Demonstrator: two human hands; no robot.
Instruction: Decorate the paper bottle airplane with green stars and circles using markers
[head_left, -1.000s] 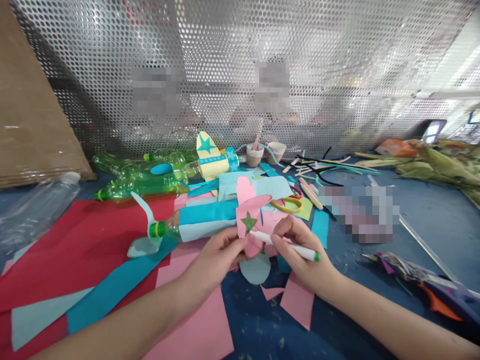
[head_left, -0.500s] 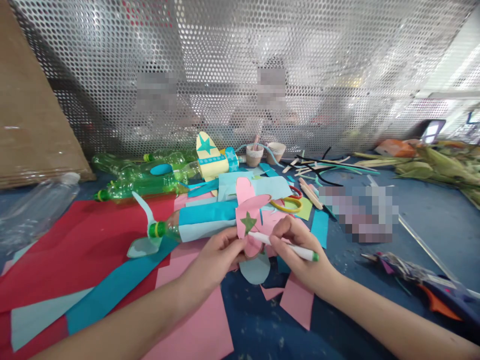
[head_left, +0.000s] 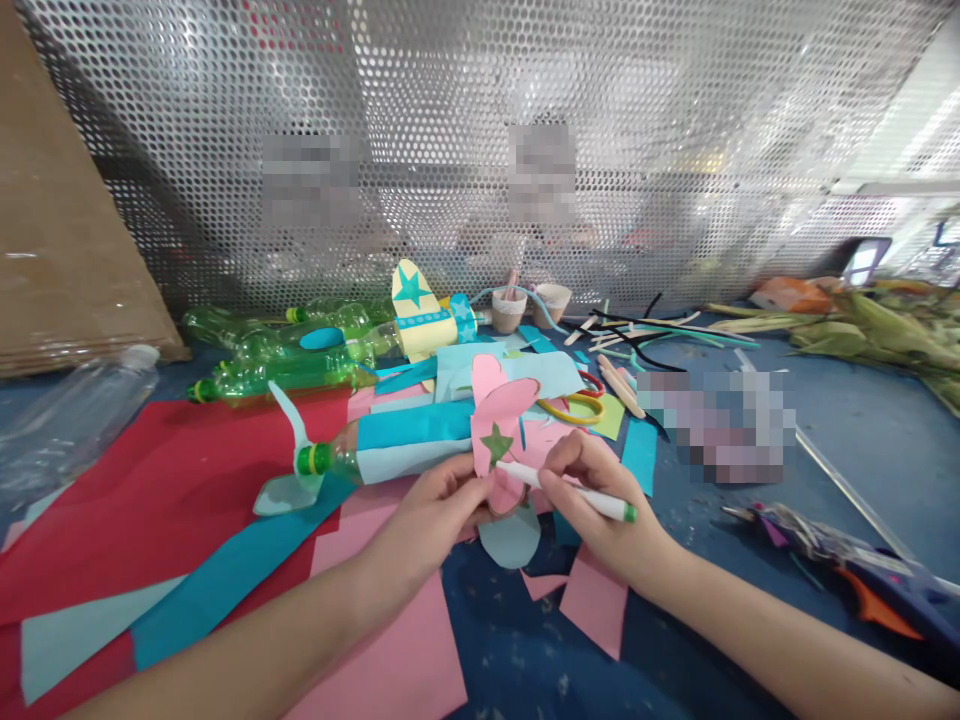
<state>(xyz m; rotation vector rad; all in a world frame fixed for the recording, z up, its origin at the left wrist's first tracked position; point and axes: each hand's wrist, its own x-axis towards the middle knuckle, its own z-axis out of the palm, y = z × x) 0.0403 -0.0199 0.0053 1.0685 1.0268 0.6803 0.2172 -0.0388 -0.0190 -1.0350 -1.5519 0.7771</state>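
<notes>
Between the thumb and fingers of my left hand [head_left: 450, 495] is the lower edge of a pink paper flower [head_left: 487, 405], which bears a dark green star [head_left: 496, 443]. Closed around a white marker with a green end [head_left: 600, 503], my right hand [head_left: 611, 490] has the tip against the pink paper just below the star. A bottle wrapped in blue paper [head_left: 416, 440] lies behind the flower, with a green cap [head_left: 315, 459] and pale paper blades at its left end. Under my hands hangs a pale blue rounded paper piece [head_left: 511, 538].
Red paper [head_left: 195, 470] and pink sheets [head_left: 390, 640] cover the left side. Green bottles [head_left: 292, 365] and a yellow-and-blue decorated bottle [head_left: 431, 325] lie behind. Yellow-handled scissors [head_left: 577, 408] sit beyond my right hand; a glue gun [head_left: 847, 560] lies right. A perforated metal panel [head_left: 465, 120] rises behind.
Hardly anything differs. Both hands keep their hold on the flower and the marker, and the view has shifted very slightly.
</notes>
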